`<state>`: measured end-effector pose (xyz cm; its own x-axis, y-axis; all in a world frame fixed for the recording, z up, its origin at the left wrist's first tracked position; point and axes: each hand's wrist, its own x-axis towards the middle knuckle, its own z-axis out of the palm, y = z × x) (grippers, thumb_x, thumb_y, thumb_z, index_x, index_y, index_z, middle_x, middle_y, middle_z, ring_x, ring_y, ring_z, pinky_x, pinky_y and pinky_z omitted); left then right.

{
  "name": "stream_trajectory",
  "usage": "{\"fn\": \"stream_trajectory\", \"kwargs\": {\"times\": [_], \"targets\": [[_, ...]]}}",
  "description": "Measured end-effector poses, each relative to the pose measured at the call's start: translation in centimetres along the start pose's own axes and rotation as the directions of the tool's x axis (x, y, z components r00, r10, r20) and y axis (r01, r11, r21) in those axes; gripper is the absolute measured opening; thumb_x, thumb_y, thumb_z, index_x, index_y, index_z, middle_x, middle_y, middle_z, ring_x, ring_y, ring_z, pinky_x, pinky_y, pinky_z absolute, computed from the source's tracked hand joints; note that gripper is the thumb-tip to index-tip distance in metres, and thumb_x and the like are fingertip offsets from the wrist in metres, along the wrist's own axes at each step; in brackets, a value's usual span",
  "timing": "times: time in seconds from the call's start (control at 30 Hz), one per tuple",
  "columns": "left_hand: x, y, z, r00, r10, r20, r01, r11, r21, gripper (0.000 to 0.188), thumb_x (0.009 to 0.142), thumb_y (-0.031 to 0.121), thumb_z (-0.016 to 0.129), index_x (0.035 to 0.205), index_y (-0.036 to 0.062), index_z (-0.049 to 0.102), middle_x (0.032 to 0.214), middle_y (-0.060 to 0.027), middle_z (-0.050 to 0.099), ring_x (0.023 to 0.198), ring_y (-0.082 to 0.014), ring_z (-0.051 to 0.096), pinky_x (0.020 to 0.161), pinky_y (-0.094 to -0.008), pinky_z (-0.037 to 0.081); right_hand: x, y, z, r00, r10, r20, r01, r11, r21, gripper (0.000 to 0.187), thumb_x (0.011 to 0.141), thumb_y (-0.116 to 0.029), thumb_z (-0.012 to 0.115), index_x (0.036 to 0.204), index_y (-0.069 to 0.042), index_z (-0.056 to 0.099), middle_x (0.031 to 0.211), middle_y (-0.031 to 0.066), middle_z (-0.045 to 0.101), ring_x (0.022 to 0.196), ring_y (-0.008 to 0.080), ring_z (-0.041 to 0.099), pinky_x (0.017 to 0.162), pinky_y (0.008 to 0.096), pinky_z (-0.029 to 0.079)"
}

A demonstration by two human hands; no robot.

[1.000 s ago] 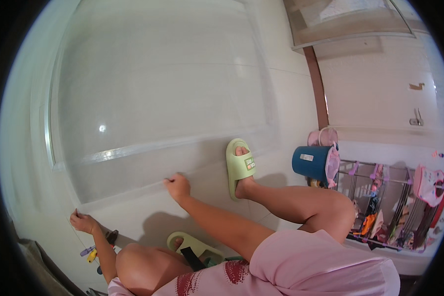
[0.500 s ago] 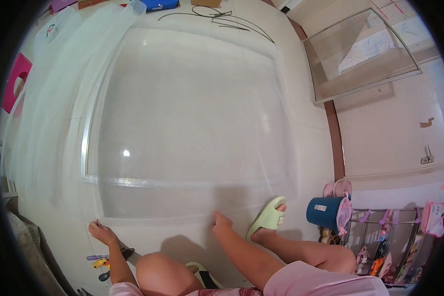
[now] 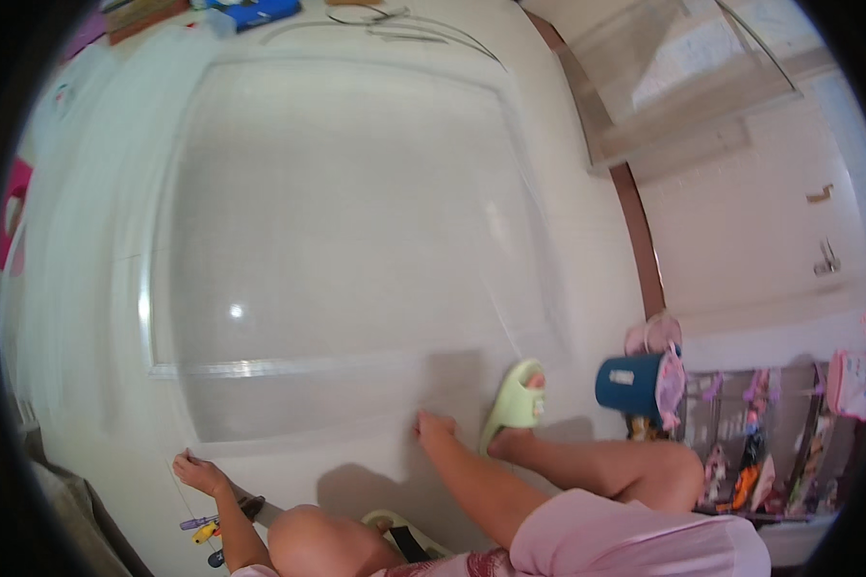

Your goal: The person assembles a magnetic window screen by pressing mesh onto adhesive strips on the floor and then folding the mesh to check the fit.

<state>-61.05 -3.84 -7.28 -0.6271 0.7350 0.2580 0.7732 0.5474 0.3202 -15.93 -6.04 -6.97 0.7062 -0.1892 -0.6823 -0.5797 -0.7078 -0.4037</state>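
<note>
1. The person sits low on the white tiled floor (image 3: 587, 240), knees bent, with both bare forearms reaching forward from the lower edge of the view.
2. The left hand (image 3: 199, 473) is stretched out to the left, wrist bent, fingers curled at the near left corner of a large clear plastic sheet (image 3: 346, 240); the view does not show whether it pinches the edge.
3. The right hand (image 3: 435, 425) rests knuckles up on the near edge of the same sheet, fingers folded down against it.
4. The sheet lies flat on the floor in front of the person, spreading far ahead.
5. A foot in a pale green slipper (image 3: 516, 402) stands just beside the right hand.
6. Small coloured-handled tools (image 3: 205, 526) lie near the left forearm.
7. A dark blue bucket (image 3: 633, 385) stands further right.
</note>
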Motion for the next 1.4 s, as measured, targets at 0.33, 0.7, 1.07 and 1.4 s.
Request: {"fn": "stream_trajectory", "kwargs": {"times": [0.33, 0.7, 1.07, 1.4], "targets": [[0.1, -2.7, 1.2, 0.989, 0.138, -0.052, -0.132, 0.986, 0.104, 0.009, 0.085, 0.009, 0.050, 0.084, 0.0021, 0.054, 0.087, -0.0120, 0.055, 0.084, -0.0311, 0.050, 0.072, -0.0411, 0.040, 0.2, 1.5, 0.4, 0.995, -0.084, -0.056, 0.065, 0.958, -0.281, 0.026, 0.070, -0.017, 0.072, 0.077, 0.005, 0.058, 0.079, 0.0176, 0.061, 0.069, 0.0278, 0.059, 0.059, 0.0355, 0.048], [0.6, -6.7, 1.0, 0.988, 0.096, -0.118, -0.085, 0.992, 0.095, 0.011, 0.081, 0.002, 0.048, 0.088, -0.0012, 0.056, 0.089, -0.0157, 0.054, 0.087, -0.0326, 0.049, 0.078, -0.0402, 0.039, -4.0, 0.9, 3.2, 0.943, -0.332, 0.016, 0.322, 0.902, -0.287, 0.028, 0.067, -0.024, 0.071, 0.076, 0.000, 0.061, 0.079, 0.0156, 0.062, 0.074, 0.0308, 0.060, 0.069, 0.0395, 0.047], [1.1, -0.5, -1.5, 0.998, -0.052, -0.040, 0.051, 0.998, -0.029, 0.008, 0.074, 0.000, 0.051, 0.081, 0.0045, 0.049, 0.085, -0.0110, 0.050, 0.083, -0.0300, 0.045, 0.075, -0.0398, 0.034, -23.1, -12.2, 0.8, 0.515, -0.788, 0.337, 0.654, 0.615, 0.440, 0.015, 0.073, -0.001, 0.055, 0.066, -0.005, 0.042, 0.066, -0.0010, 0.047, 0.060, 0.0067, 0.042, 0.053, 0.0202, 0.032], [4.3, 8.7, -8.3, 0.948, -0.308, -0.080, 0.211, 0.797, -0.566, 0.019, 0.076, -0.009, 0.045, 0.089, 0.0028, 0.052, 0.104, -0.0136, 0.053, 0.082, -0.0272, 0.055, 0.074, -0.0292, 0.045, -24.5, -22.9, -2.1, 0.426, -0.855, 0.296, 0.618, 0.514, 0.595, 0.011, 0.076, -0.008, 0.050, 0.069, -0.006, 0.042, 0.068, -0.0005, 0.042, 0.061, 0.0080, 0.039, 0.062, 0.0249, 0.036]]}}
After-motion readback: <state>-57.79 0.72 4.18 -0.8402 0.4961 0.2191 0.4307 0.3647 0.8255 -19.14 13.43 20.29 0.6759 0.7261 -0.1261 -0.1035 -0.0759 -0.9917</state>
